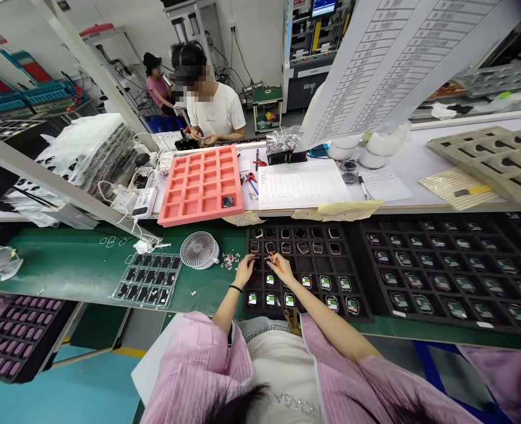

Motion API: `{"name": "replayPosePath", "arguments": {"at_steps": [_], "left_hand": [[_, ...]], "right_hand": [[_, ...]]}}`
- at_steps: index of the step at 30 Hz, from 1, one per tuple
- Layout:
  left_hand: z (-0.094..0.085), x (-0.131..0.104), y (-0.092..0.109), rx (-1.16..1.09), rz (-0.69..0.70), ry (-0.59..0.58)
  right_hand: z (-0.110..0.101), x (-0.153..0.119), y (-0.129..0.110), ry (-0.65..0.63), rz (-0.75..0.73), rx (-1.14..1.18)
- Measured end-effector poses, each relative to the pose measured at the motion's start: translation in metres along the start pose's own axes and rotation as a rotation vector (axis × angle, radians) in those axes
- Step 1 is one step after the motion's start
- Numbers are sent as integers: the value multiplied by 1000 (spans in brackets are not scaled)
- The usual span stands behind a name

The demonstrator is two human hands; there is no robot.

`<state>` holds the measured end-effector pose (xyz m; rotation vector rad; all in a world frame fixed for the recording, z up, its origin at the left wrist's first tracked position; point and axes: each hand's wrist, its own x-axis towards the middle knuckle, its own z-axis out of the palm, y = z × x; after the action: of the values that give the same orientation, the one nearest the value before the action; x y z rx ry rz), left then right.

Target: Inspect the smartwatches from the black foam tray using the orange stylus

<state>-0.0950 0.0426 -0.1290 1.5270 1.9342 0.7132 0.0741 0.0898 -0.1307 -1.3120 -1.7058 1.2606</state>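
A black compartment tray (302,263) lies on the green bench in front of me. Its upper rows hold dark watch frames (285,248), and the lower rows hold watch pieces with green and white faces (325,282). My left hand (245,271) is over the tray's left edge, its fingers bent round something dark that is too small to make out. Just to its right, my right hand (281,268) is closed on an orange tool (278,262), whose tip is over the compartments of the middle row.
A small round fan (199,250), scattered small pieces (230,261) and a clear tray of black parts (148,279) are to the left. A pink tray (202,184) and papers (303,185) lie on the raised shelf. Another black tray (445,268) is right. A person (216,112) sits opposite.
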Motion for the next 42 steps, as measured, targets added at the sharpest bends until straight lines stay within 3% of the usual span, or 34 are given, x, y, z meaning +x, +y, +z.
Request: {"name": "replayPosePath", "arguments": {"at_steps": [4, 9, 18, 26, 30, 37, 42], "left_hand": [[1, -1, -1, 111, 43, 34], [8, 3, 8, 227, 91, -10], [20, 62, 35, 461, 147, -95], [-4, 88, 38, 588, 227, -227], [-7, 70, 47, 606, 240, -239], [10, -14, 50, 546, 281, -461], [23, -25, 52, 440, 182, -455]], "right_hand": [[-24, -10, 8, 37, 12, -87], [-55, -35, 23, 29, 50, -250], [-32, -47, 34, 11, 117, -406], [-38, -49, 42, 72, 77, -303], [-39, -50, 45, 85, 78, -227], [-43, -58, 43, -11, 94, -101], [-46, -61, 33, -40, 131, 3]]}}
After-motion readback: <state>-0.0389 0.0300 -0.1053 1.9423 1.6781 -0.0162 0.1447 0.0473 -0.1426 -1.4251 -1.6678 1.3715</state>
